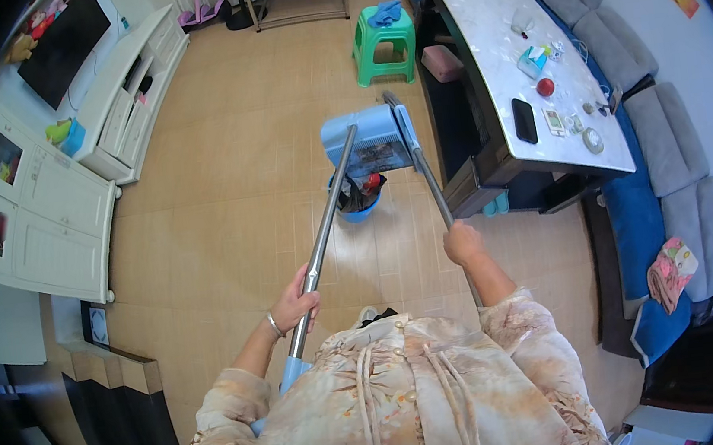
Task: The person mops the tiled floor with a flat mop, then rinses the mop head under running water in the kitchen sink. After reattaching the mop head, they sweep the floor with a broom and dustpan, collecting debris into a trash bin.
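My left hand [292, 302] grips the metal handle [329, 219] of a light-blue dustpan [359, 126]. The dustpan is raised and tipped over a small blue waste bin [361, 216]; dark debris shows near its lower edge. A black bag [348, 196] lines the bin, and something red [373, 181] lies inside. In my right hand [465, 243] is the metal pole [436, 188] of a broom, whose light-blue head [407, 127] is at the dustpan's right side. Whether the two touch cannot be told.
To the right stands a marble-topped table [480, 33] bearing a phone [524, 121] and small items, beside a grey-and-blue sofa [674, 143]. A green stool [385, 50] with a blue cloth [385, 13] is ahead. White cabinets [55, 208] line the left; slippers [496, 205] lie by the table.
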Demonstrator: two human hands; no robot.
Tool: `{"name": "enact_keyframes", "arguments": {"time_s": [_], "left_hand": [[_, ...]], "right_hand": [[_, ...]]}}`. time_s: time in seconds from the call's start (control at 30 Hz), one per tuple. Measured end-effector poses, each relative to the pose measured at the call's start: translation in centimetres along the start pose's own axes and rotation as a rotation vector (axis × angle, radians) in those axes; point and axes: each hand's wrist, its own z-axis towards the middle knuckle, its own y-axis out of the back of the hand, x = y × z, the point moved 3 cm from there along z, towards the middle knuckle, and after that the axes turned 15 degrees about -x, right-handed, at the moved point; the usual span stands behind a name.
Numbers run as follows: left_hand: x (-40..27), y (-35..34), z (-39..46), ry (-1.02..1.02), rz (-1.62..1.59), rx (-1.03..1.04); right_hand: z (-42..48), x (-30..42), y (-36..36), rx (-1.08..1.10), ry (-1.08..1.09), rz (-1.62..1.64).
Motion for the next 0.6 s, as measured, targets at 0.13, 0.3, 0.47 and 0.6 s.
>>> {"name": "enact_keyframes", "arguments": {"time_s": [0.13,0.3,0.47,0.6], "left_hand": [[-0.4,0.2,-0.3,0.012,-0.019,-0.016],[-1.1,-0.3,-0.3,0.035,-0.023,-0.045],[-1.9,0.3,-0.7,-0.011,-0.342,-0.054],[-3.6,-0.2,-1.6,-0.026,-1.028,-0.022]], "right_hand": [[0.3,-0.6,0.3,-0.084,-0.044,0.038],[0.6,-0.6,0.4,-0.103,-0.021,0.054],[3.7,-3.4,-0.4,-0.105,-0.025,0.107],[7.0,-5.5,-1.3,-0.069,-0.061,0.083]]}}
